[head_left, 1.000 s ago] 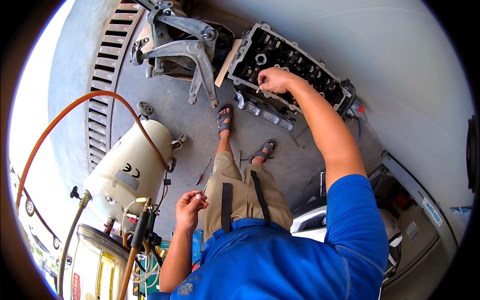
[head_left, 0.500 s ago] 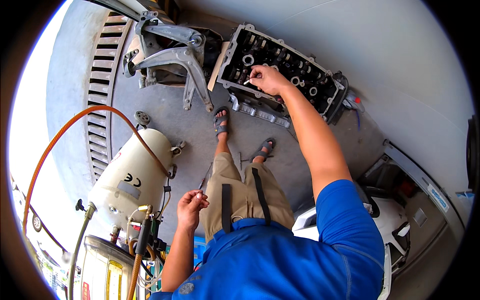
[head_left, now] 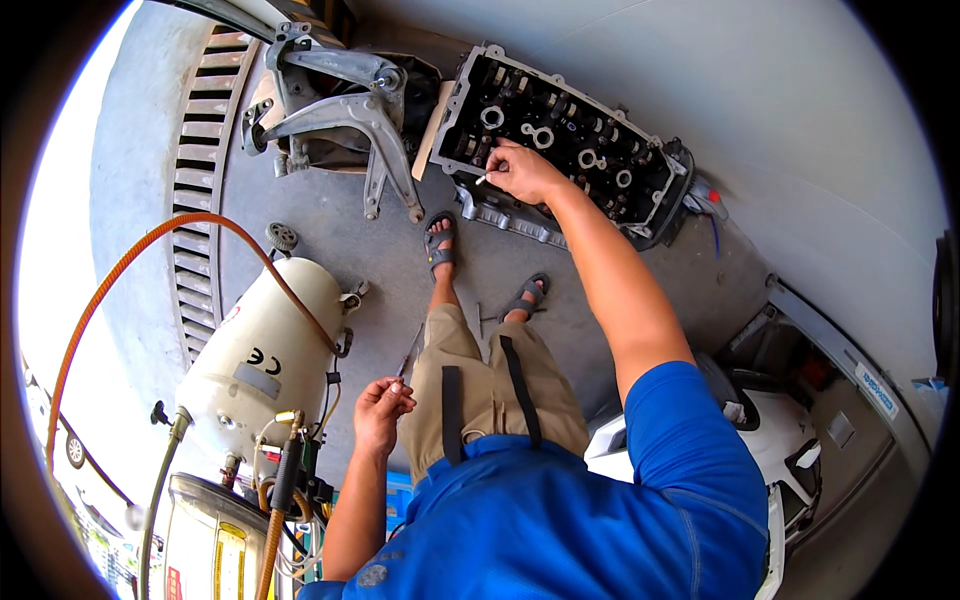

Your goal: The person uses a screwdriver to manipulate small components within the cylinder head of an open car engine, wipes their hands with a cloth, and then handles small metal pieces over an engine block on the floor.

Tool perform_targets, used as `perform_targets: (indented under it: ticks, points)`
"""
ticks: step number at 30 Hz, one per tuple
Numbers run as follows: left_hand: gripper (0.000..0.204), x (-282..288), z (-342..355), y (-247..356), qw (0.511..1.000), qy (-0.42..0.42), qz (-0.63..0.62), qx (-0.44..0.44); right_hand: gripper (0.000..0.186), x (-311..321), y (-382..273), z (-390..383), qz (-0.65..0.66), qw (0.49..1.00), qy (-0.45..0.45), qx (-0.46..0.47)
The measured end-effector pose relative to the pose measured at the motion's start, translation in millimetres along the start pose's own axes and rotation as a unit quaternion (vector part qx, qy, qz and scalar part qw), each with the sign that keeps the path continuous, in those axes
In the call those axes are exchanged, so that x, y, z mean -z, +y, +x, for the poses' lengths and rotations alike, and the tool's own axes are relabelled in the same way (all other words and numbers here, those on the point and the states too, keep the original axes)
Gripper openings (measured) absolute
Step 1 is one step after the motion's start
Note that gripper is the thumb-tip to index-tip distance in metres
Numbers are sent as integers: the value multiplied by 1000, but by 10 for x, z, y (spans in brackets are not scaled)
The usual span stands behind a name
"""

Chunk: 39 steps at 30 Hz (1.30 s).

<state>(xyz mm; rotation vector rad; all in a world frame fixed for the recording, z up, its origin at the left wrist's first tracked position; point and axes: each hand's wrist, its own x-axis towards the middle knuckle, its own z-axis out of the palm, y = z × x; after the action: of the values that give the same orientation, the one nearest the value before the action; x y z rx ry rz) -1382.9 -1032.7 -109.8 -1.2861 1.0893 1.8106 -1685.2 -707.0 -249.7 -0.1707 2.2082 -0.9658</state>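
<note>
My right hand (head_left: 522, 172) reaches over the near edge of an engine block (head_left: 448, 128), its fingers closed in a pinch. From the fingertips sticks a short white stick (head_left: 481, 180), which looks like a cigarette. The engine's top is uncovered, showing dark inner parts and several pale rings within a grey metal rim. Low beside my trouser leg, my left hand (head_left: 384, 408) is closed, thumb against curled fingers. Whatever it may hold is too small to make out.
Grey metal suspension arms (head_left: 350, 115) lie piled left of the engine. A cream tank (head_left: 262, 350) with an orange hose (head_left: 150, 235) stands at my left, near a slotted floor grate (head_left: 200, 180). Thin tools lie by my feet. White car parts (head_left: 765, 440) are at the right.
My right hand has drawn slightly left and toward me with the white stick, from above the engine's inside to its near rim. My left hand has barely moved.
</note>
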Motion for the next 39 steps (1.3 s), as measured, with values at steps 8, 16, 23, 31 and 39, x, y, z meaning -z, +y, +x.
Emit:
perform_targets:
  ticks: [8, 16, 23, 31, 39]
  points:
    - [20, 46, 31, -23, 1000, 1, 8, 6, 20, -114, -182, -57, -102, 992, 47, -50]
    - [19, 33, 84, -42, 1000, -2, 13, 9, 20, 49, -8, -208, -19, 1000, 12, -6]
    - [16, -280, 317, 163, 996, -75, 40, -9, 16, 20, 98, -362, 129, 985, 114, -35]
    - [19, -2351, 1689, 1026, 949, -237, 19, -206, 17, 506, 91, -262, -73, 995, -62, 7]
    - [23, -3105, 2369, 1244, 980, -133, 51, -139, 17, 637, 67, -102, -202, 972, -119, 19]
